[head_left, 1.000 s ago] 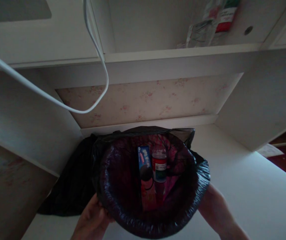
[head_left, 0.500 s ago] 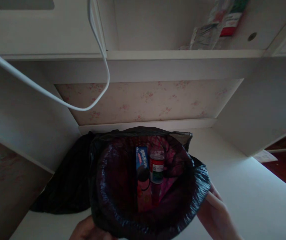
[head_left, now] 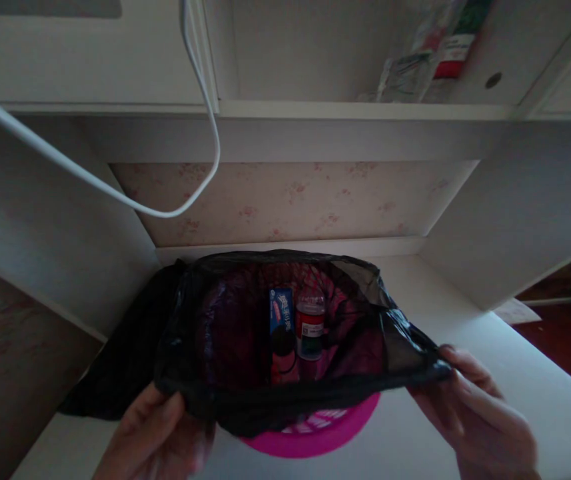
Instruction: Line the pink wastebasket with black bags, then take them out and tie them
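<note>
A black garbage bag point(head_left: 285, 399) lines a pink plastic basket point(head_left: 310, 445), whose front rim now shows below the bag's edge. My left hand point(head_left: 158, 433) pinches the bag's edge at the front left. At the front right, my right hand point(head_left: 480, 400) grips the same edge and stretches it outward. Inside the bag lie a blue and red snack box point(head_left: 281, 327) and a clear plastic bottle point(head_left: 311, 327) with a red and green label, side by side. The lower ends of both are hidden by the bag's front edge.
Another black bag point(head_left: 115, 360) lies against the basket's left side. A white cable point(head_left: 165, 213) hangs in a loop at upper left. Above is a white shelf point(head_left: 365, 111) holding clear packaging and a red-green labelled item point(head_left: 458, 50). White panels point(head_left: 530, 200) stand at either side.
The bag's front edge has come off the basket's rim and been lifted, baring the pink rim. My right hand moved right and pulled the edge out; my left hand rose slightly.
</note>
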{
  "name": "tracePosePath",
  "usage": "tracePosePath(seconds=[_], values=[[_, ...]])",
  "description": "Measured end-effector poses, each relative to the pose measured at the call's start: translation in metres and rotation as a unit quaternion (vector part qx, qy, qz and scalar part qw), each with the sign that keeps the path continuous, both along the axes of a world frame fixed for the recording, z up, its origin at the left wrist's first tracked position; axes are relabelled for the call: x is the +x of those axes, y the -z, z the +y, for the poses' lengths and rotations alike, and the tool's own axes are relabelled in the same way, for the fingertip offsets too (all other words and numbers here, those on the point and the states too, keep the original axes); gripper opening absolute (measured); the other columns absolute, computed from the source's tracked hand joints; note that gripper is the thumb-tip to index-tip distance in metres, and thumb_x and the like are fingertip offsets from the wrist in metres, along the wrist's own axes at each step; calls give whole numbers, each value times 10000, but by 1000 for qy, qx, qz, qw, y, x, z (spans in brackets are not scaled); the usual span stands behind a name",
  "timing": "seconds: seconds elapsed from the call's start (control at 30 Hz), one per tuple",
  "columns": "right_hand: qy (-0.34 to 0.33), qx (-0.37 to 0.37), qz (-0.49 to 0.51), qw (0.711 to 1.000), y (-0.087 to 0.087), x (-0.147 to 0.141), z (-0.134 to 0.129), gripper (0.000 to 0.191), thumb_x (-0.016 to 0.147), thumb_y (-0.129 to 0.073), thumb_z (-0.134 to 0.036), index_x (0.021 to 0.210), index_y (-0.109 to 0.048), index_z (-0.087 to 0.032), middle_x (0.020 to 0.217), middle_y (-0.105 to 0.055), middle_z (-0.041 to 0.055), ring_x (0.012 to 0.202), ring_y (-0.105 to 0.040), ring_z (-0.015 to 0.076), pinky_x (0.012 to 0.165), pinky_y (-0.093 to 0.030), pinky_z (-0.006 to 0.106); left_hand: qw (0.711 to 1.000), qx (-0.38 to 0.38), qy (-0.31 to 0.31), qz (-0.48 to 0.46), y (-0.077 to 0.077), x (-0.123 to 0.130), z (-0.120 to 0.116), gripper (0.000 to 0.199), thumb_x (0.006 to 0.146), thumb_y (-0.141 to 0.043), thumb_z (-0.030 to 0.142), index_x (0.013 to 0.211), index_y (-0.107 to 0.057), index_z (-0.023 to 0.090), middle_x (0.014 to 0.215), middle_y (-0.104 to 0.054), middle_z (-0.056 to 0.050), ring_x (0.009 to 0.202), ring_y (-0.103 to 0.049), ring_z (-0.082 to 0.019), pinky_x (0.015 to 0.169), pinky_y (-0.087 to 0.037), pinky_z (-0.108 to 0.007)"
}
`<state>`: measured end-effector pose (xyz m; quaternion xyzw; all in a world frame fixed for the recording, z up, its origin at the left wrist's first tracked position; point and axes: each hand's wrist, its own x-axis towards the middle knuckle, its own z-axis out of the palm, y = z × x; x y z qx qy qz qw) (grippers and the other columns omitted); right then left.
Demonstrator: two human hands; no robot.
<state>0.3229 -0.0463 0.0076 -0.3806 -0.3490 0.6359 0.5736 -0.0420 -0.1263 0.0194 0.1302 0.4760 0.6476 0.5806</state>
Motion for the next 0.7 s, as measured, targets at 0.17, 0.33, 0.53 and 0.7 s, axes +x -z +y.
tracePosePath(seconds=[0.17,0.33,0.53,0.7], values=[[1,70,-42,997,-33,-8,22,883,674,-959,-380,1415,-550,-633,1452,-676,-30,742,-733,229,753,-575,458,977,125,-120,121,-25,-18,33,690,576,-1002,395,1227,-773,376,1238,-799,-3,702,-759,-184,529,-629,-231],[45,88,-31,995,-12,9,36,930,704,-938,-326,1498,-505,-544,1316,-759,-17,1295,-656,284,1020,-568,433,927,229,-201,220,-5,-30,27,551,763,-913,336,1261,-703,441,1426,-646,78,1199,-643,-207,930,-625,-248],[70,58,-47,995,35,11,54,382,797,-879,-375,1159,-760,-374,801,-736,-26,742,-681,157,696,-598,266,939,78,-116,313,31,-49,47,876,645,-979,405,1422,-578,344,1247,-668,-27,1200,-636,-235,954,-562,-269],[26,72,-111,991,33,-8,72,326,746,-912,-477,998,-803,-300,958,-795,31,829,-695,211,789,-585,372,941,70,-43,328,18,-62,74,1080,558,-1012,438,1513,-532,280,1054,-780,-55,1068,-724,-310,886,-587,-346]])
